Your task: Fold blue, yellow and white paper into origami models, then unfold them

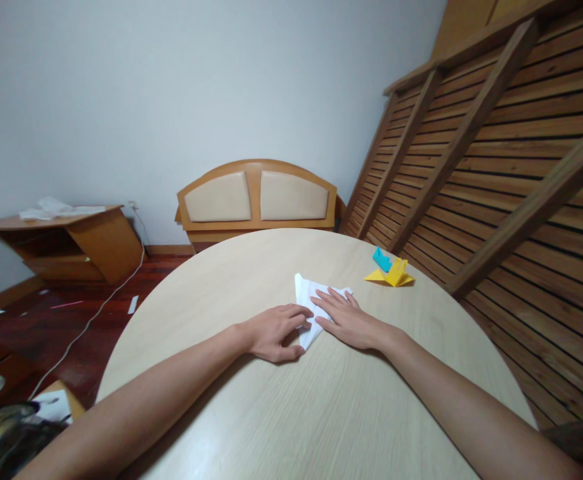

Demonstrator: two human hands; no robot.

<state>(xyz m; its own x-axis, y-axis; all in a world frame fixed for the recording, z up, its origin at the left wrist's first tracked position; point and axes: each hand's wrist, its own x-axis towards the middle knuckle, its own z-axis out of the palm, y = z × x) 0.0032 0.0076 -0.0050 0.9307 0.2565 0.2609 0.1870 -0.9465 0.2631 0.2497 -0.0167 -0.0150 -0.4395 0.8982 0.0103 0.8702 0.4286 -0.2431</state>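
Note:
A folded sheet of white paper (307, 288) lies on the round wooden table (251, 267), its upper left corner pointing away from me. My right hand (344, 317) rests flat across the right part of the paper with the fingers spread. At the paper's left edge is my left hand (277, 332), its fingers bent but apart, the tips touching the sheet and the thumb by the lower corner. Part of the paper is hidden under both hands. Farther back on the right stand a yellow folded-paper figure (396, 273) and a smaller blue folded-paper piece (381, 259).
Beyond the table stands a padded headboard (256, 193). A slatted wooden panel (471, 167) leans along the right. To the left are a low wooden cabinet (106, 243) with white plastic on top and a white cable (94, 317) across the dark red floor.

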